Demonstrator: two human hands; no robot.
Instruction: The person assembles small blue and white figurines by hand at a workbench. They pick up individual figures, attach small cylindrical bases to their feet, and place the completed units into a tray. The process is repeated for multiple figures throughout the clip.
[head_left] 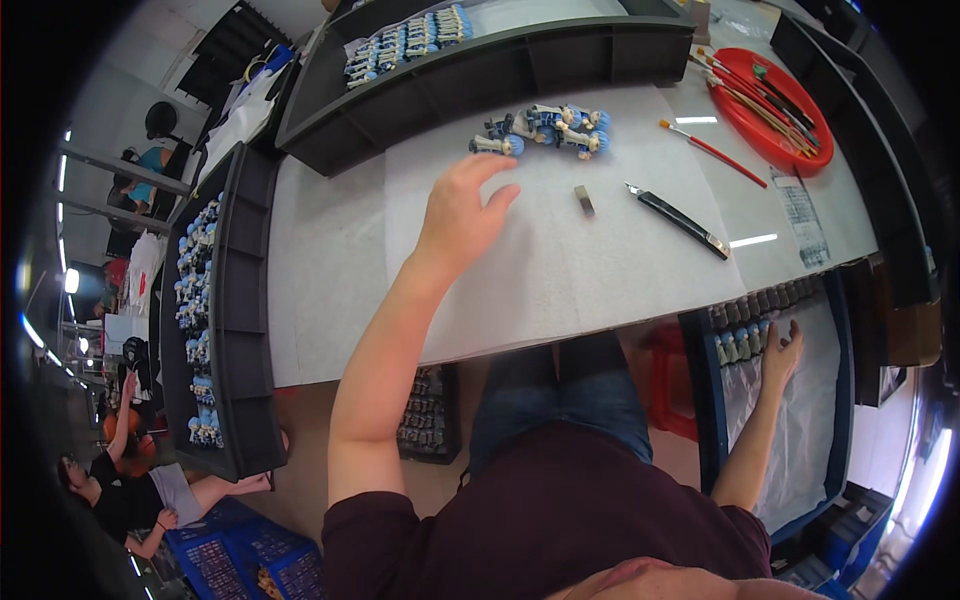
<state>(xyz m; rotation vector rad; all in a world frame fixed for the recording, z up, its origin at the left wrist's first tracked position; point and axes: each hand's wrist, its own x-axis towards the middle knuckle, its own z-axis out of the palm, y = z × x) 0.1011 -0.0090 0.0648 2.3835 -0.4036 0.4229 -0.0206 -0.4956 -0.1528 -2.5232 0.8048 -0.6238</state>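
Observation:
My left hand (465,208) is over the white sheet (540,260), thumb and fingers apart. Its fingertips are close beside a small blue-haired figurine (496,146); I cannot tell whether they touch it. Just beyond lies a loose pile of similar figurines (560,128). Off to the right, my right hand (784,356) reaches into a dark blue-edged tray (707,400), fingers spread, at the end of a row of figurines (741,343). Nothing held shows between those fingers.
A black utility knife (680,222), a small grey block (584,201) and a red paintbrush (715,154) lie on the table. Brushes fill a red oval dish (727,105). Dark figurine trays stand at the back (480,92) and left (245,330). Another person (130,480) sits far left.

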